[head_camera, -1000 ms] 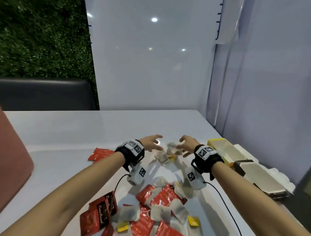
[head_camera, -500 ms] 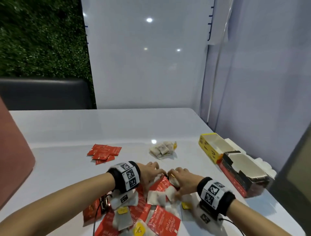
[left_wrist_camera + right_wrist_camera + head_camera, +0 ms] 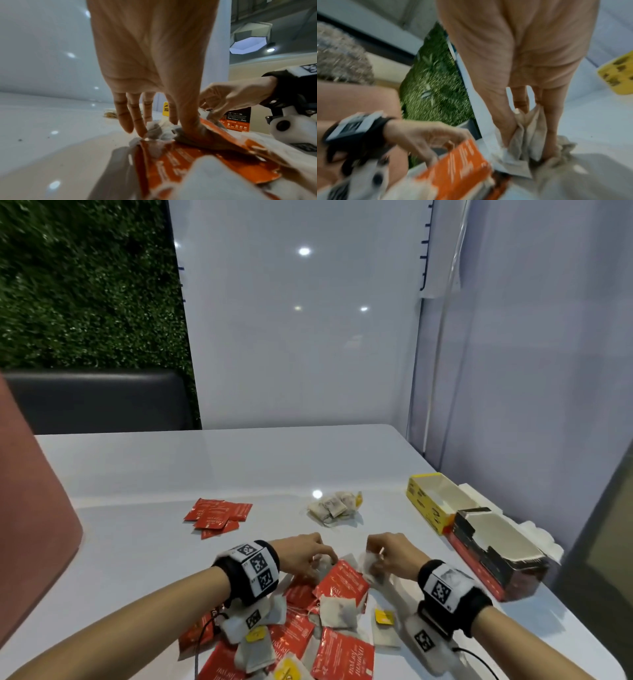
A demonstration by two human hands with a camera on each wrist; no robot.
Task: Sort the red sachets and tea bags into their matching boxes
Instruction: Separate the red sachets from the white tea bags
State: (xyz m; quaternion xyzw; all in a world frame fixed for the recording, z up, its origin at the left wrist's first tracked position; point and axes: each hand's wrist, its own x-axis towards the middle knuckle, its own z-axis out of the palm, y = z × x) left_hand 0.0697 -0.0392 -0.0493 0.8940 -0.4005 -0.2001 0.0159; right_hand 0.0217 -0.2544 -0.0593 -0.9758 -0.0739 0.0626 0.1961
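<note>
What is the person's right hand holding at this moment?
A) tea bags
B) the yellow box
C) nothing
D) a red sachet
A: in the right wrist view the right hand pinches pale tea bags between thumb and fingers, lifted just above the mixed pile; the red sachet lies by the left hand, and the yellow box stands untouched off to the right.

Left hand (image 3: 301,554) fingers curled; right hand (image 3: 390,556) pinching.

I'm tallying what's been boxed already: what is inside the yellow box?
The yellow box shows only bare pale inner walls and floor, with no sachets or tea bags visible. Its near wall hides the front strip of the floor.
</note>
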